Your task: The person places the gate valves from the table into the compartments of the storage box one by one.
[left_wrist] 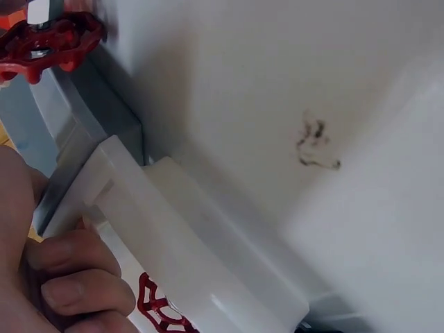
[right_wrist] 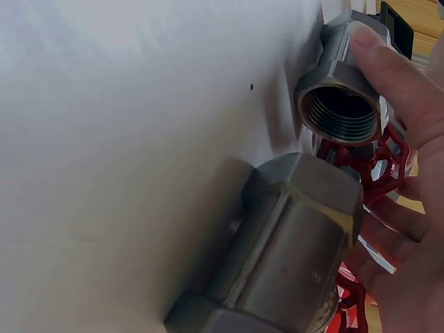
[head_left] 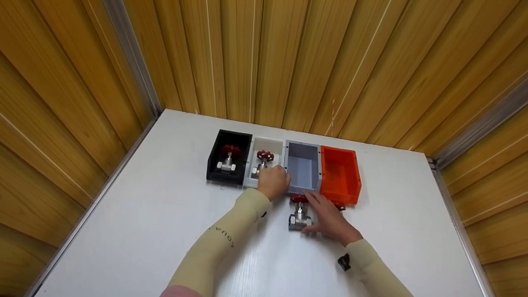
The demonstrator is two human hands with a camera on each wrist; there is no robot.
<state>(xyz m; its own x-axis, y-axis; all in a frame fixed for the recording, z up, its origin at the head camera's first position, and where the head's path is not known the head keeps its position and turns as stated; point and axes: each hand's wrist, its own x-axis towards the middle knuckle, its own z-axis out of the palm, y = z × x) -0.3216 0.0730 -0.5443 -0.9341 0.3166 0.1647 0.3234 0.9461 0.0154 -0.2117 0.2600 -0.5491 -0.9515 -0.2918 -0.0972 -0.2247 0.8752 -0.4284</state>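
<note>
My left hand [head_left: 274,181] reaches into the white bin [head_left: 268,143], fingers curled at a gate valve [head_left: 256,171] with a red handwheel [left_wrist: 163,305]. The fingers hide part of its body. My right hand [head_left: 332,220] grips a second gate valve [head_left: 300,222] standing on the table before the grey bin [head_left: 303,165]. Its thumb [right_wrist: 368,41] presses the steel body, and the fingers reach past the red handwheel. Another gate valve [right_wrist: 277,257] lies close beside that hand, mostly hidden under it in the head view, where only its red handwheel [head_left: 340,206] shows.
A black bin [head_left: 212,165] at the left end of the row holds a further gate valve [head_left: 226,165]. At the right end stands an orange bin [head_left: 340,173]. The white table [head_left: 165,198] meets wood-patterned walls [head_left: 272,62] at the back and sides.
</note>
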